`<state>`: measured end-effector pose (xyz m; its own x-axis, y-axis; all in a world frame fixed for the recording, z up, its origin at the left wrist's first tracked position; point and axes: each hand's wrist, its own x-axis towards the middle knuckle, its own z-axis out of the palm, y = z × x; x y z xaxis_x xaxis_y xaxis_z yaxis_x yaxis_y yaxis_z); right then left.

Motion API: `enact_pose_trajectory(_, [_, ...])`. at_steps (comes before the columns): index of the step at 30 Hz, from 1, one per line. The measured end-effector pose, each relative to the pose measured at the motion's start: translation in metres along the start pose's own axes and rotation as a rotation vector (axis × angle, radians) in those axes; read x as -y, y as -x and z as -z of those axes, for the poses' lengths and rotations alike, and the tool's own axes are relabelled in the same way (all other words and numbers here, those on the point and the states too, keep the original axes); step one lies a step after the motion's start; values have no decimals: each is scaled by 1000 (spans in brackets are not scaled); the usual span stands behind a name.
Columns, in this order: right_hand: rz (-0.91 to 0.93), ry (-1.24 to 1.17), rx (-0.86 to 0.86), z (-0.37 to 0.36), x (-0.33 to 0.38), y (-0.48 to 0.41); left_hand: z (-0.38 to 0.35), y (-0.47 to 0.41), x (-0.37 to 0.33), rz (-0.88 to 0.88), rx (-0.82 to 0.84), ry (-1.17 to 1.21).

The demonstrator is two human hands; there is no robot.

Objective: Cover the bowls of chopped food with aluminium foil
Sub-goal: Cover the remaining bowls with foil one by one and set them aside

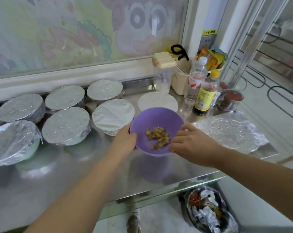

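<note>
A purple bowl holding brown chopped food is lifted a little above the steel counter. My left hand grips its left rim and my right hand grips its right rim. The bowl has no foil on it. A loose, crinkled sheet of aluminium foil lies flat on the counter just right of my right hand. Several bowls wrapped in foil stand to the left and behind, the nearest one just behind my left hand.
A clear bottle, a dark sauce bottle, a lidded plastic container and a cream box stand at the back right. A red-lidded jar sits beside them. Below the counter edge, a bin holds crumpled foil and scraps.
</note>
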<state>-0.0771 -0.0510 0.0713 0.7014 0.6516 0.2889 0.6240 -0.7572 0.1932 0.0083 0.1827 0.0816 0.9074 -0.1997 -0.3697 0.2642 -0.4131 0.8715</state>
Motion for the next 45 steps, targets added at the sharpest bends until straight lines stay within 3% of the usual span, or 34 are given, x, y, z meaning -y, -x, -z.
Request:
enact_pose_trajectory(7, [-23,-18,41,-18,5,22,-13,5,24,84,28,50])
enact_pose_trajectory(11, [-101,-156,62,-22,3,40,-26,6,32,120,27,64])
enact_pose_trajectory(13, [-232,-223,36,-23,-3,52,-30,4,36,135,19,49])
enact_pose_trajectory(16, [-574,-253,-2,-39,-18,73,-33,2,41,145,32,28])
enact_pose_trajectory(19, [-925,-180,310,-61,-33,86,-34,-2,44,135,22,-5])
enact_pose_trajectory(21, [-1047,-156,534,-73,-36,92,-35,-4,44,128,21,-21])
enact_pose_trajectory(23, [-1139,-203,629,-84,-36,96,-34,-8,48,114,23,-37])
enact_pose_trajectory(27, [-1196,-182,663,-98,-38,98,-34,-14,53,109,29,-58])
enact_pose_trajectory(34, [-1133,22,675,-103,-47,105,-33,-17,57,59,28,-85])
enact_pose_trajectory(36, [-1169,-3,638,-101,-50,105,-33,-19,59,51,28,-85])
enact_pose_trajectory(40, [-1272,-123,340,-88,-57,96,-33,-21,56,17,-7,-109])
enact_pose_trajectory(45, [-1256,-278,-45,-36,-55,57,-30,-15,29,-239,-208,-267])
